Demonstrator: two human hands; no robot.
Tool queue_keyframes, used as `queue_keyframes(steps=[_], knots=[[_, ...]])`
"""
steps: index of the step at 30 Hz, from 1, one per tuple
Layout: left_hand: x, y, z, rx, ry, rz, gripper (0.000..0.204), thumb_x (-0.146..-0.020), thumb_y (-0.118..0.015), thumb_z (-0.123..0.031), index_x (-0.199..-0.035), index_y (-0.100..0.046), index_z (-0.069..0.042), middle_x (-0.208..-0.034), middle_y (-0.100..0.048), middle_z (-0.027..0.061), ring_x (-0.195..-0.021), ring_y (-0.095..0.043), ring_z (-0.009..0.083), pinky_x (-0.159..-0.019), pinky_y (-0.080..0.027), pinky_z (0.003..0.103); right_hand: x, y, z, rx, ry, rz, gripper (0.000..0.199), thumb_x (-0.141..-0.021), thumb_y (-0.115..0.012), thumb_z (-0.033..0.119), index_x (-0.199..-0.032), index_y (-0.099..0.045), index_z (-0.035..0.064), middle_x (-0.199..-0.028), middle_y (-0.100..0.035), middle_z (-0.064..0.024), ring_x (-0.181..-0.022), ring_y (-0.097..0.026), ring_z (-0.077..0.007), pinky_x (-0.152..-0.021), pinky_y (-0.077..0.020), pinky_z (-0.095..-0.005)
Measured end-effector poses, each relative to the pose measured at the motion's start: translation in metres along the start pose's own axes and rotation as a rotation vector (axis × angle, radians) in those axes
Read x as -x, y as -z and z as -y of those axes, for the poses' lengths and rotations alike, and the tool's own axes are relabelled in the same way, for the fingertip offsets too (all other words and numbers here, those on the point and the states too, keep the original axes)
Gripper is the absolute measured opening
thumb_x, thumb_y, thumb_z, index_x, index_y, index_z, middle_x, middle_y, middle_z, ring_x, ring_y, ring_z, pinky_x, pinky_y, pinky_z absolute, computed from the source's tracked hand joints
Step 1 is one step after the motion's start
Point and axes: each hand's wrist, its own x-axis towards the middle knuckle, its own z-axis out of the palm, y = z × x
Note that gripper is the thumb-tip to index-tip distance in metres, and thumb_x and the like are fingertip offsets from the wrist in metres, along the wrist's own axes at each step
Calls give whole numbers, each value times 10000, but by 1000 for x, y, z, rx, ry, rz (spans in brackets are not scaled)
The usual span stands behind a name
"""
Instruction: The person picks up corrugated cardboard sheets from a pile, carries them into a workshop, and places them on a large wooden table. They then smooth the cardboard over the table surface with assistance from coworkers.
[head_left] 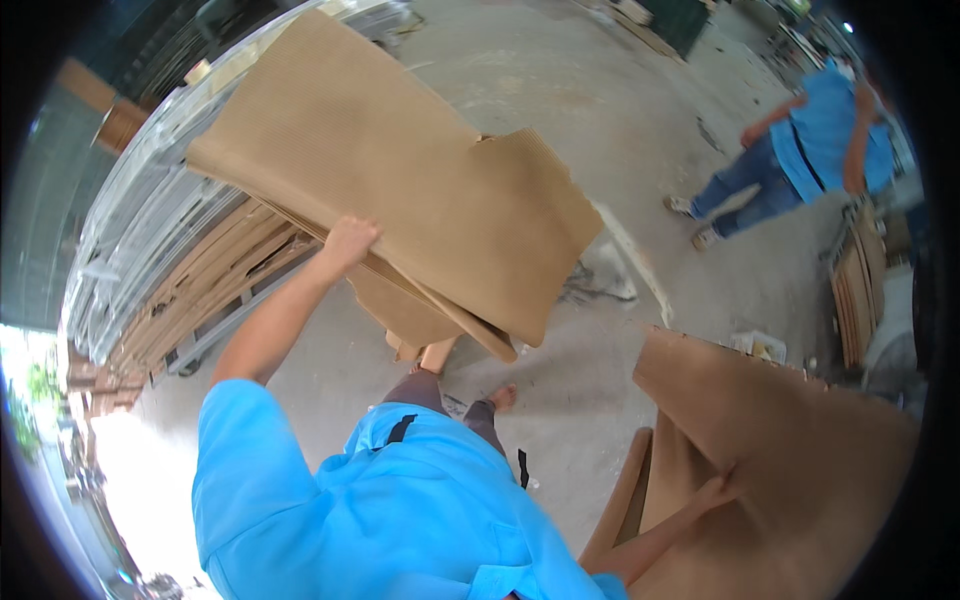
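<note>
My left hand is closed around the lower edge of a large brown corrugated cardboard sheet, which is folded and hangs raised in front of me. Smaller folded layers of cardboard show beneath it. Off to my right, my right hand grips a second big piece of cardboard, bent and creased around the fingers. Part of that hand is hidden by the creased board. A rolled or folded flap of cardboard stands beside my right forearm.
A tall stack of flat boards and plastic-wrapped sheets rises at the left. A person in a blue shirt stands at the far right. More upright cardboard leans near the right edge. Whitish scraps lie on the concrete floor.
</note>
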Motion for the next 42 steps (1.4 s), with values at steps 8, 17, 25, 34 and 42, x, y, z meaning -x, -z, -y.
queue_keyframes(steps=[8,17,25,34,42], knots=[[-13,-46,194,-176,457,47,321,-742,-681,-78,-1052,-724,-149,-1254,-631,131,-1266,-540,294,-1099,-364,454,125,-87,-19,331,-381,-161,410,-1010,-555,179,-1282,-561,-128,-1354,-567,-255,-1173,-600,-275,-982,-515,-381],[50,-175,220,217,1227,-347,763,-821,-707,-256,-1498,-399,-86,-1633,-182,213,-1522,-104,409,-1231,-43,576,148,-182,94,268,-512,-5,411,-1014,-540,200,-1269,-561,-121,-1326,-579,-238,-1131,-610,-276,-949,-530,-390],[68,-260,318,1307,1916,-781,1560,-575,-831,-736,-1559,142,-15,-1609,90,318,-1519,1,441,-1188,-180,625,151,-222,157,185,-552,135,413,-1017,-527,219,-1257,-562,-116,-1301,-590,-223,-1093,-619,-276,-919,-544,-397],[70,-297,323,1240,2160,-645,1633,-500,-867,-735,-1556,164,-36,-1621,148,262,-1517,44,433,-1193,-180,625,164,-173,176,121,-681,121,417,-1020,-512,240,-1243,-562,-109,-1272,-603,-206,-1050,-629,-277,-886,-560,-406],[130,-334,329,1428,1712,-748,766,-790,-829,-485,-1270,-609,71,-1316,-627,165,-1187,-599,264,-1021,-488,384,180,-28,136,258,-1055,219,342,-982,-477,205,-1181,-556,-61,-1151,-608,-170,-898,-626,-261,-678,-583,-396]])
